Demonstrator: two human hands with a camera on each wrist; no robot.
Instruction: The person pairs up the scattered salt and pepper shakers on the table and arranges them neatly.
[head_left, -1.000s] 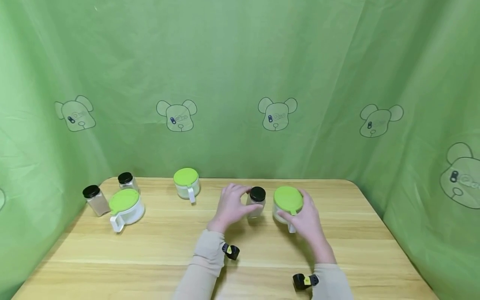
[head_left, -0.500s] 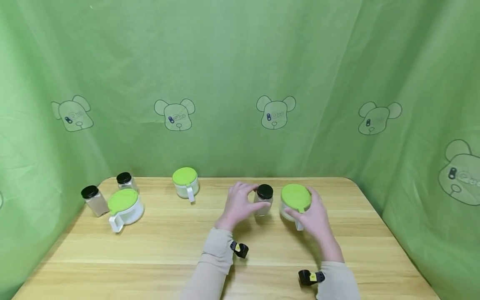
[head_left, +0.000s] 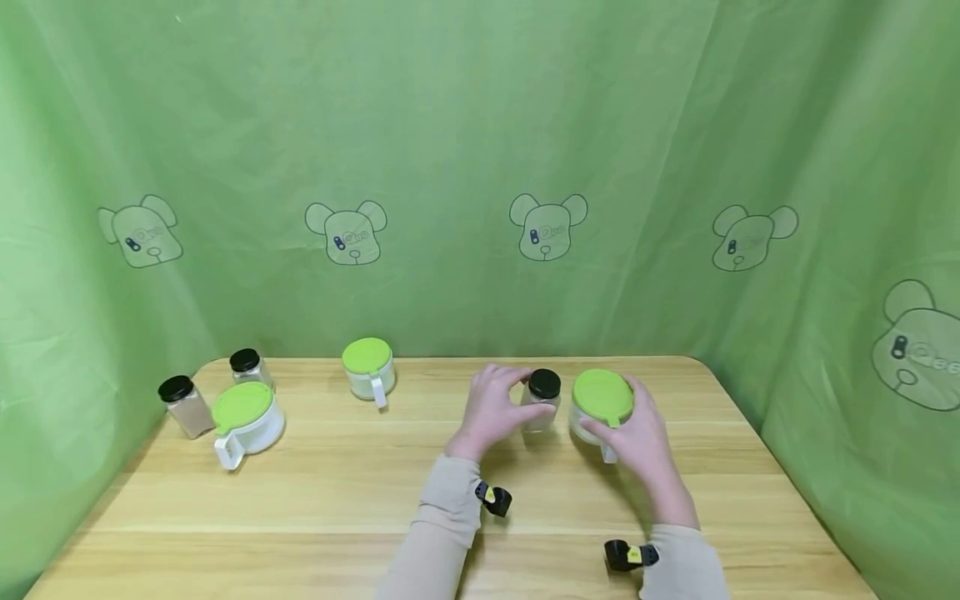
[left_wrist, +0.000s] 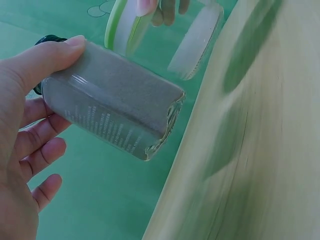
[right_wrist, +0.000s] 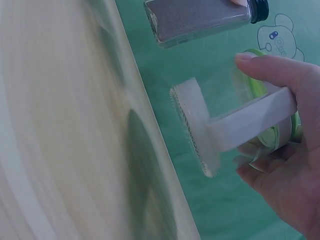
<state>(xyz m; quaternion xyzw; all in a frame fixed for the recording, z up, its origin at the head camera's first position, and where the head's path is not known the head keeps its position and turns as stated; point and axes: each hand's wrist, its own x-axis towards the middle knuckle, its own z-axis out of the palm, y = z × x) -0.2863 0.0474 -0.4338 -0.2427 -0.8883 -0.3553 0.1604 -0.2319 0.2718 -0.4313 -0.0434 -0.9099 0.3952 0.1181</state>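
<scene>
My left hand [head_left: 495, 412] grips a clear spice jar [left_wrist: 117, 95] with a black lid, thumb on one side and fingers on the other. In the left wrist view the jar holds greyish-brown powder and its base is apart from the table. To its right, my right hand [head_left: 641, 433] holds a clear seasoning pot [head_left: 602, 396] with a green lid and a white handle [right_wrist: 255, 120]. White contents lie in the bottom of this pot, which is also raised above the wooden table [head_left: 337, 500]. The two containers hang side by side with a small gap between them.
At the table's left stand two black-lidded jars, a nearer one [head_left: 187, 408] and a farther one [head_left: 249, 367]. A green-lidded pot [head_left: 255, 425] is beside them, and another green-lidded pot [head_left: 369, 367] stands near the back edge. Green curtain [head_left: 450, 125] surrounds the table.
Both hands have moved to the right, carrying the spice jar and the seasoning pot with them. Their grips look the same. The containers at the left stay put.
</scene>
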